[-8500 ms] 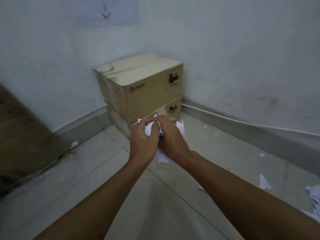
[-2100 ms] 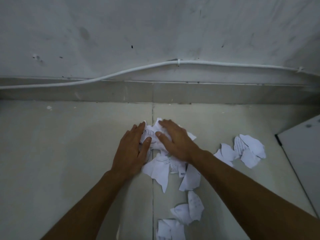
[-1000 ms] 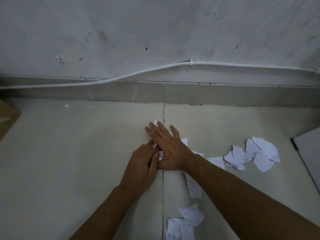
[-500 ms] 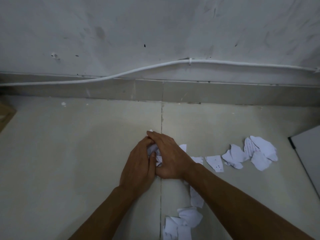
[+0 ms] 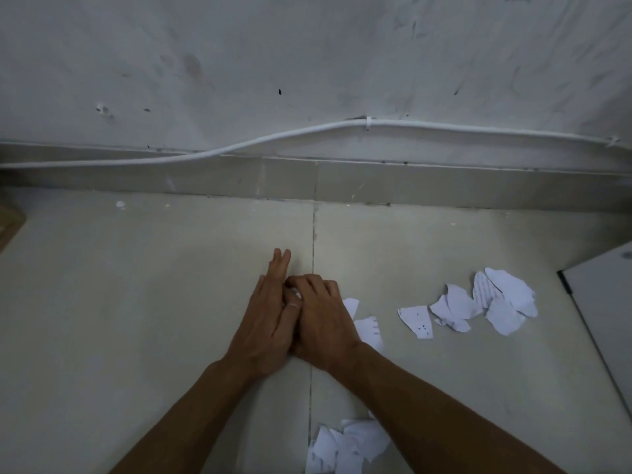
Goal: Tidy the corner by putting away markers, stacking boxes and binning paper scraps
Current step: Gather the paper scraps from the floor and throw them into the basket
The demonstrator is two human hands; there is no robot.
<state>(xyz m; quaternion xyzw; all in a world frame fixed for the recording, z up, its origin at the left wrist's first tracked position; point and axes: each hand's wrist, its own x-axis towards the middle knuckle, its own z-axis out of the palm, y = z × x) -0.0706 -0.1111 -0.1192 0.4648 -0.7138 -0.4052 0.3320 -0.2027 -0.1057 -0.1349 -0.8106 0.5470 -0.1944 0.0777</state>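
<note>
My two hands meet on the floor tiles near the wall. My right hand (image 5: 321,323) is curled over a wad of white paper scraps, only a sliver of which shows between the hands. My left hand (image 5: 270,316) lies flat against it, fingers straight and pointing at the wall. More torn scraps (image 5: 367,328) stick out from under my right hand. A loose cluster of scraps (image 5: 485,302) lies to the right, and another pile (image 5: 345,446) sits below my right forearm.
A tiled skirting (image 5: 307,181) and a white cable (image 5: 273,140) run along the wall ahead. A white board edge (image 5: 602,302) lies at the right. A cardboard box corner (image 5: 10,224) shows at the far left. A small white fleck (image 5: 120,204) lies by the skirting.
Both hands went from spreading flat over the scraps to bunching them together. My right hand has curled shut over the wad and my left fingers have straightened beside it.
</note>
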